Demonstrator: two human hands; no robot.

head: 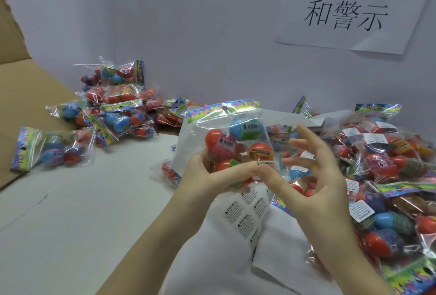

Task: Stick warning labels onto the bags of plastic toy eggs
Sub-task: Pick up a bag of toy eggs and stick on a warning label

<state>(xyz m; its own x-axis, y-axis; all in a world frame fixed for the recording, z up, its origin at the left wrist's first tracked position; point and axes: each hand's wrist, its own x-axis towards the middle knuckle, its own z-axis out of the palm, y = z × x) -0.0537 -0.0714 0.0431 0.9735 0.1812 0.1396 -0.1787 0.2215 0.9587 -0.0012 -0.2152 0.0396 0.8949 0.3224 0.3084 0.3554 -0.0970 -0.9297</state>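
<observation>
Several eggs (pixel 213 137) in bag (pixel 224 108), left hand (pixel 207 176) gripping, right hand (pixel 316 176) pressing label (pixel 269 164)

Bags (pixel 387 160), label sheet (pixel 245 214) on table (pixel 82 200)

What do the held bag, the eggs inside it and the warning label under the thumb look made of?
The bag: thin clear plastic film, glossy; it crinkles and throws sharp glints. The eggs: apparently hard moulded plastic, smooth and shiny, with highlights on the red halves. The warning label: white matte sticker with black print, either paper or thin film; I cannot tell which.
</observation>
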